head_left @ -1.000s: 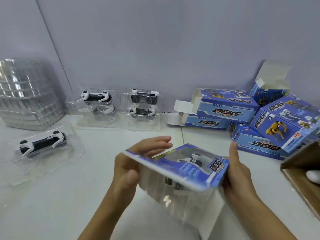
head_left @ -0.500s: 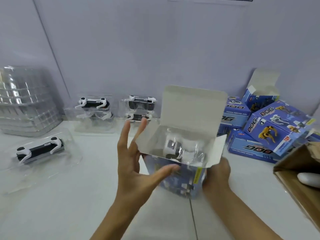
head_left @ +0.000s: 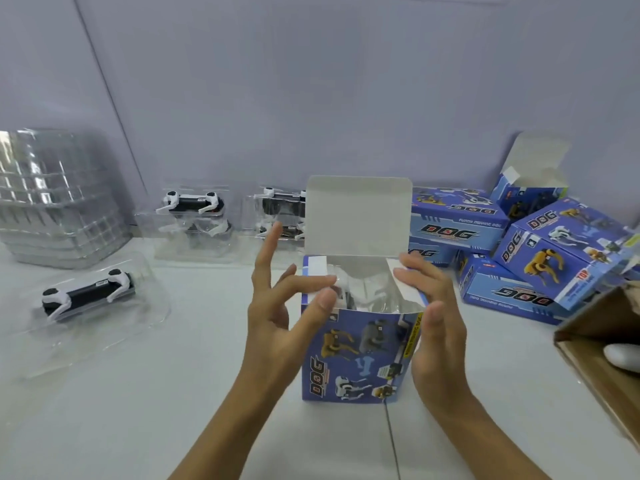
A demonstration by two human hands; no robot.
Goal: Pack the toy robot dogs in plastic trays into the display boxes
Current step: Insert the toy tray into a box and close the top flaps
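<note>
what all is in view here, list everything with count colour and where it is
open display box: 1, blue, upright at centre, lid flap up, trayed toy inside
toy dog in tray: 1, black and white, clear tray, left on table
trayed dogs by wall: 2 stacks, black and white, back centre-left; count per stack unclear
empty tray stack: 1 stack, clear, far left
boxes pile: several, blue, back right, one open
cardboard carton: 1, brown, right edge, something white inside
table: 1, white
left hand: fingers on left side flap
right hand: fingers on right side flap
</note>
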